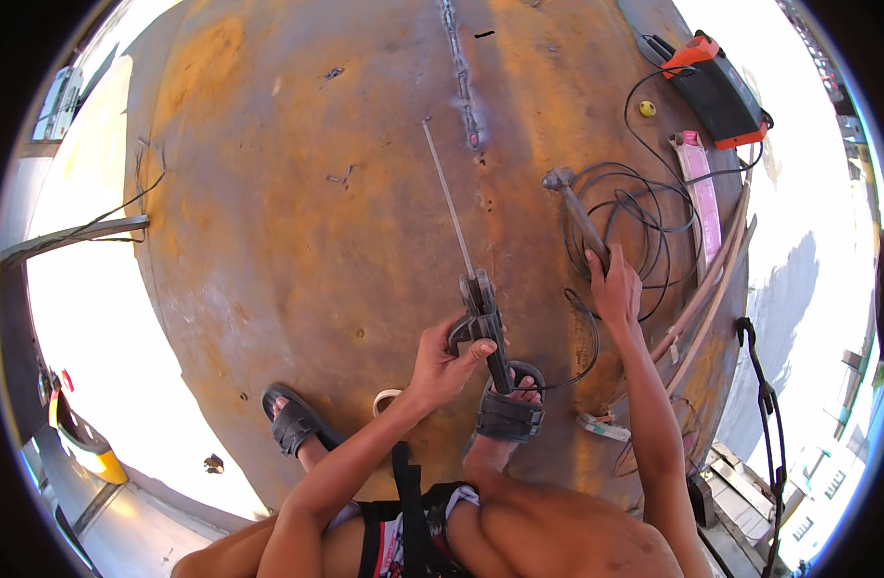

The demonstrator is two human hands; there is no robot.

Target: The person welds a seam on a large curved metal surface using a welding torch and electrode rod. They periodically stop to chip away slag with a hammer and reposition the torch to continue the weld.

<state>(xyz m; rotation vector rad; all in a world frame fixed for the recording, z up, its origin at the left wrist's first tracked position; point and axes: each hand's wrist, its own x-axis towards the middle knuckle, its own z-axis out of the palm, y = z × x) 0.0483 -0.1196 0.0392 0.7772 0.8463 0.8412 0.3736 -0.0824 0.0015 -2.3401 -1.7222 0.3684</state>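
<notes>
Rusty tank underfoot — left hand grips electrode holder, right hand clenches hammer

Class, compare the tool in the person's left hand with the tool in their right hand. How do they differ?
The electrode holder, in the left hand, carries a long thin rod pointing up the rusty steel surface. The chipping hammer, in the right hand, is shorter and thicker, with a blunt head and no rod. Both are gripped low.

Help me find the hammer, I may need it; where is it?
In the head view, the hammer lies right of centre on the rusty steel surface, its handle under the right hand, beside the coiled black cables.
</notes>
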